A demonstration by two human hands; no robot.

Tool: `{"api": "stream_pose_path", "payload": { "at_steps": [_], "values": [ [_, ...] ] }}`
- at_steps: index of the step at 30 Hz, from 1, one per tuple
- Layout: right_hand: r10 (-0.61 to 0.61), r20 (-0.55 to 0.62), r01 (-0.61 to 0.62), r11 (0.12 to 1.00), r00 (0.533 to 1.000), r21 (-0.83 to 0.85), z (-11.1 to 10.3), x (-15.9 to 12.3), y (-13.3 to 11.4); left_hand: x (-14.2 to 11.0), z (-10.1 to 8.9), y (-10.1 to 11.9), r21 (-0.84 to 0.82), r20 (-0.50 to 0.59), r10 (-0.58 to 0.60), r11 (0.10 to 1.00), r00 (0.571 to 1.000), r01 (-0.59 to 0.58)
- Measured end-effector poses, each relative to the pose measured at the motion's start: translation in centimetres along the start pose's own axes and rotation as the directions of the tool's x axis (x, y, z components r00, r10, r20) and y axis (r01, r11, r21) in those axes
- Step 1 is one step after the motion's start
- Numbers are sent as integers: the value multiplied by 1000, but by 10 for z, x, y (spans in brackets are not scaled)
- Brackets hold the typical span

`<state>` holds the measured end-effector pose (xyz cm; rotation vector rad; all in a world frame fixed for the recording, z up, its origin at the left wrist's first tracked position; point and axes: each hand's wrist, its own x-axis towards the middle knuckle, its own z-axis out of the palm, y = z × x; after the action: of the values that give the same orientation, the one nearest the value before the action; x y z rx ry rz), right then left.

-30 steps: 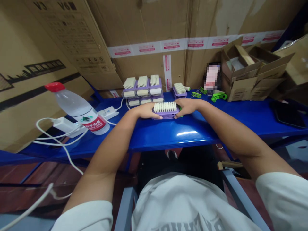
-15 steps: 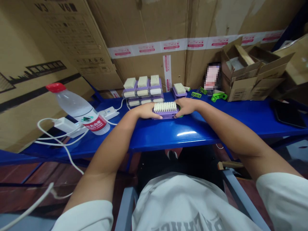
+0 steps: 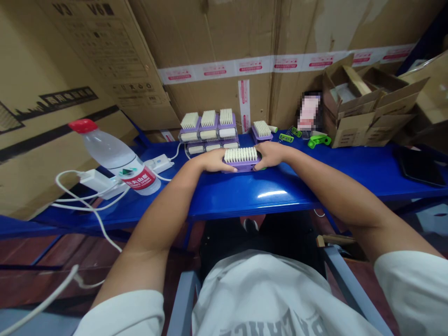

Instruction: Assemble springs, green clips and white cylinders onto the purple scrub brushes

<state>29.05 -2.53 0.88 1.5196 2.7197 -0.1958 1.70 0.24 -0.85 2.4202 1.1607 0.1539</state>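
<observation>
On the blue table, a purple brush-like block with rows of cream bristles (image 3: pixel 241 156) lies bristles up between my two hands. My left hand (image 3: pixel 213 161) grips its left end, thumb along the near side. Its right end is held by my right hand (image 3: pixel 271 154), and a bit of green shows under those fingers. Behind my left hand, several similar purple blocks (image 3: pixel 209 126) stand stacked in rows. One more such block (image 3: pixel 262 130) sits just beyond my right hand, beside small green frames (image 3: pixel 286 137) and a green clip-like part (image 3: pixel 319 141).
A water bottle (image 3: pixel 119 161) with a red cap leans at the left among white cables and a power strip (image 3: pixel 101 184). Opened cardboard boxes (image 3: pixel 371 107) stand at the right, near a phone-like object with a blurred screen (image 3: pixel 309 112). A dark flat device (image 3: pixel 420 165) lies far right.
Both hands stay on the purple block in nearly the same place. The view has shifted very slightly; nothing else visibly differs.
</observation>
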Motion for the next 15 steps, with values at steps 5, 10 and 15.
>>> {"api": "stream_pose_path", "payload": {
  "at_steps": [5, 10, 15],
  "values": [
    [11, -17, -11, 1000, 1000, 4, 1, 0, -1, 0, 1, -1, -3, -9, 2, 1000, 1000, -2],
    [7, -7, -7, 1000, 1000, 14, 2, 2, -1, 1, 0, -2, -4, -3, 10, 1000, 1000, -10],
    [-53, 8, 52, 991, 999, 126, 3, 3, 12, 1, 0, -3, -30, 15, 26, 999, 1000, -26]
  ]
}}
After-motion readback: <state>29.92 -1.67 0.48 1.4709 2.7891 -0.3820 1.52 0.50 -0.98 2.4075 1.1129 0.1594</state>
